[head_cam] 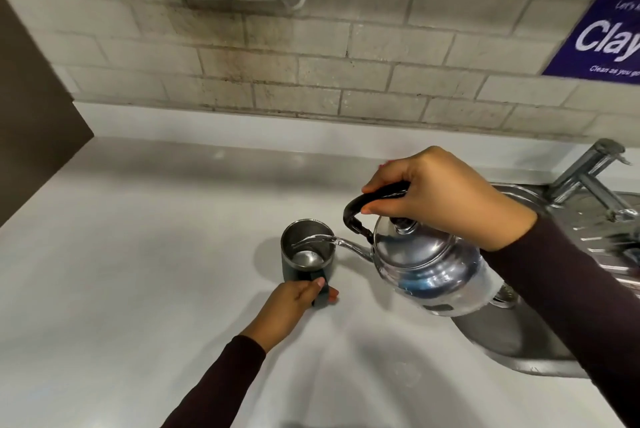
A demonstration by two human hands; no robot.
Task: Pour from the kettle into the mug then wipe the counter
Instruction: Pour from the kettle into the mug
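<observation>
Kettle (429,265) tilted in right hand (440,195) (closed on handle), stream entering mug (306,251) mid-worktop (138,271); left hand (294,306) gripped mug's handle. Advice: keep spout over rim, pour slowly.

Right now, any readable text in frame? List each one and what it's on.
"Clay", cut off by the frame edge: large white letters on the purple wall sign.
"Clean as you go", cut off: small line at the sign's bottom.
"Let's", partly blurred and cut off: small line at its top.
Kettle, mug: no markings visible.
</observation>
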